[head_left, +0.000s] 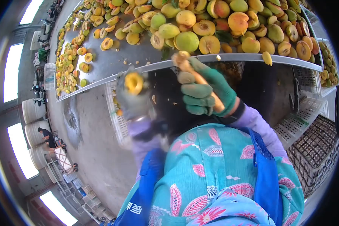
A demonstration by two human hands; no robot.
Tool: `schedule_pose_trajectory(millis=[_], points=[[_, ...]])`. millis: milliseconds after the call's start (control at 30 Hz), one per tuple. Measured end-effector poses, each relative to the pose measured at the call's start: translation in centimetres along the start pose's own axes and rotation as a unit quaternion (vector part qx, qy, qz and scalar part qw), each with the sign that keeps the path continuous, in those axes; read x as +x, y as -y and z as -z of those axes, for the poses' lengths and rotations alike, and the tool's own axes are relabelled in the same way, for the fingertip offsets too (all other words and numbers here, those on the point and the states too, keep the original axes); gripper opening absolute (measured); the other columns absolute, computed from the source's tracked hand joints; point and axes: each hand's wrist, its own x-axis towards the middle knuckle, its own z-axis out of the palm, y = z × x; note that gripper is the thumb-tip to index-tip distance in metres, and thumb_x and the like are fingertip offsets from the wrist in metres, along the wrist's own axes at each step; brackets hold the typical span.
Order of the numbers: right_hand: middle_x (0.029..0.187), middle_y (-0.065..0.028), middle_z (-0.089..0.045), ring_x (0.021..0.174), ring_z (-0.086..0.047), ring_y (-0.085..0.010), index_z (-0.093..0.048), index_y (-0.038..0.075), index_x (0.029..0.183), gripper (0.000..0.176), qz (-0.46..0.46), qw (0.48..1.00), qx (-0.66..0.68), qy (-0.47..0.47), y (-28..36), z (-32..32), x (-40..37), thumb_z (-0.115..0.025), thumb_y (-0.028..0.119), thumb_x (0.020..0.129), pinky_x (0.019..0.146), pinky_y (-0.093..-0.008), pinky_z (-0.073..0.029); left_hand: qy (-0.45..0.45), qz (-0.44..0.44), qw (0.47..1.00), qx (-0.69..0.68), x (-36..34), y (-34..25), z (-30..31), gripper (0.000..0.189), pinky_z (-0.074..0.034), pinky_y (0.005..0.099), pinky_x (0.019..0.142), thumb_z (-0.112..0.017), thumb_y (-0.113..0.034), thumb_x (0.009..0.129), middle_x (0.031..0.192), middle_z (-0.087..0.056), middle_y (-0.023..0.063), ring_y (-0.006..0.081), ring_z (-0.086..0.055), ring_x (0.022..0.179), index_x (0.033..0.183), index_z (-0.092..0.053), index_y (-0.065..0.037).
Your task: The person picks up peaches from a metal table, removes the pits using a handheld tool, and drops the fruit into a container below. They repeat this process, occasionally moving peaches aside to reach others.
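My left hand (137,100), in a grey glove and smeared by motion, holds a yellow peach half (134,83) with a hollow in its middle. It is just off the near edge of the metal table. My right hand (207,88), in a green glove with greyish fingers, is closed around a wooden-handled tool (194,71). The tool points up and left toward the table edge, and its working end cannot be made out. Beyond both hands, whole and halved peaches (209,44) are heaped on the table (113,56), some with stones still in them.
A small peach piece (267,58) lies on the table's rim. White plastic crates (303,116) and a dark lattice crate (314,141) stand on the right. Another white crate (118,120) is below my left hand. Far left, a person (47,137) is beside a cart (64,160) and large tubs (35,133).
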Motion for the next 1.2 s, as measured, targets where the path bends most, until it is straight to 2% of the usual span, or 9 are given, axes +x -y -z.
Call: schedule_pose_trajectory(millis=[100, 167, 267, 333, 500, 567, 800, 1000, 1200], points=[[0.053, 0.0063, -0.041, 0.039, -0.040, -0.0092, -0.052, 0.013, 0.090, 0.040, 0.042, 0.981, -0.066, -0.177, 0.9, 1.7, -1.5, -0.040, 0.050, 0.100, 0.041, -0.0253, -0.035, -0.056, -0.144, 0.723, 0.674, 1.2, -3.6, 3.2, 0.038, -0.052, 0.0340, 0.080, -0.065, -0.015, 0.080, 0.105, -0.064, 0.0164, 0.0257, -0.063, 0.094, 0.116, -0.063, -0.003], [0.054, 0.0053, -0.042, 0.040, -0.041, -0.0095, -0.052, 0.013, 0.090, 0.040, 0.040, 0.963, -0.110, -0.245, 1.1, 2.6, -1.6, -0.042, 0.050, 0.099, 0.041, -0.0250, -0.036, -0.022, -0.224, 0.770, 0.597, 3.1, -2.9, -2.2, 0.039, -0.049, 0.0370, 0.089, -0.062, -0.009, 0.075, 0.118, -0.061, 0.0162, 0.0301, -0.058, 0.107, 0.114, -0.066, -0.008], [0.056, 0.0036, -0.045, 0.041, -0.043, -0.0095, -0.053, 0.014, 0.090, 0.038, 0.094, 0.933, -0.167, -0.304, 1.6, 0.3, -1.0, -0.045, 0.050, 0.098, 0.037, -0.0244, -0.036, 0.205, -0.546, 0.523, 0.622, 9.4, -0.1, -9.9, 0.040, -0.047, 0.0378, 0.094, -0.059, -0.006, 0.075, 0.115, -0.064, 0.0138, 0.0324, -0.057, 0.109, 0.114, -0.067, -0.014], [0.067, -0.0009, -0.050, 0.053, -0.048, -0.0129, -0.052, 0.014, 0.080, 0.037, 0.154, 0.909, -0.203, -0.328, 2.4, 0.0, -1.1, -0.050, 0.047, 0.097, 0.043, -0.0278, -0.039, 0.265, -0.454, 0.549, 0.649, 11.3, 0.1, -11.4, 0.040, -0.046, 0.0378, 0.095, -0.058, -0.006, 0.077, 0.113, -0.065, 0.0133, 0.0326, -0.057, 0.110, 0.116, -0.067, -0.014], [0.074, -0.0215, -0.061, 0.064, -0.060, -0.0380, -0.053, 0.000, 0.088, 0.043, 0.308, 0.508, -0.728, -0.342, 2.9, 1.1, 1.1, -0.046, 0.041, 0.099, 0.054, -0.0492, -0.046, 0.228, -0.215, 0.866, 0.390, 6.6, -2.3, -11.6, 0.040, -0.051, 0.0324, 0.087, -0.065, -0.012, 0.084, 0.113, -0.066, 0.0127, 0.0236, -0.064, 0.100, 0.123, -0.060, -0.003], [0.070, -0.0228, -0.061, 0.064, -0.060, -0.0419, -0.055, 0.002, 0.091, 0.042, 0.243, 0.419, -0.814, -0.320, 2.8, 0.4, 1.9, -0.046, 0.042, 0.099, 0.054, -0.0499, -0.045, 0.221, -0.225, 0.865, 0.391, 6.1, -1.1, -9.5, 0.043, -0.052, 0.0302, 0.084, -0.064, -0.017, 0.089, 0.113, -0.065, 0.0116, 0.0186, -0.064, 0.097, 0.128, -0.054, 0.000], [0.073, -0.0251, -0.061, 0.069, -0.060, -0.0439, -0.058, 0.001, 0.097, 0.044, 0.215, 0.452, -0.799, -0.333, 1.9, 0.9, 1.9, -0.045, 0.043, 0.099, 0.060, -0.0498, -0.047, 0.169, 0.011, 0.980, -0.106, 2.7, 2.7, -11.9, 0.041, -0.053, 0.0328, 0.081, -0.041, -0.031, 0.103, 0.106, -0.063, 0.0139, 0.0204, -0.063, 0.090, 0.119, -0.054, 0.005], [0.082, -0.0258, -0.063, 0.078, -0.061, -0.0437, -0.059, -0.001, 0.104, 0.047, 0.170, 0.468, -0.793, -0.351, 1.0, -1.3, 2.1, -0.040, 0.043, 0.100, 0.069, -0.0481, -0.048, 0.134, -0.283, 0.929, 0.197, 2.3, 3.1, -11.3, 0.039, -0.052, 0.0308, 0.078, -0.041, -0.027, 0.102, 0.098, -0.065, 0.0131, 0.0196, -0.063, 0.083, 0.112, -0.059, 0.006], [0.079, -0.0213, -0.065, 0.073, -0.062, -0.0394, -0.059, -0.001, 0.105, 0.044, 0.183, 0.519, -0.776, -0.308, 0.8, 0.9, 2.0, -0.042, 0.040, 0.100, 0.068, -0.0440, -0.049, 0.190, -0.234, 0.928, 0.220, 1.8, 2.0, -11.2, 0.029, -0.051, 0.0282, 0.077, -0.046, -0.018, 0.099, 0.093, -0.067, 0.0127, 0.0189, -0.063, 0.082, 0.105, -0.061, 0.006]])
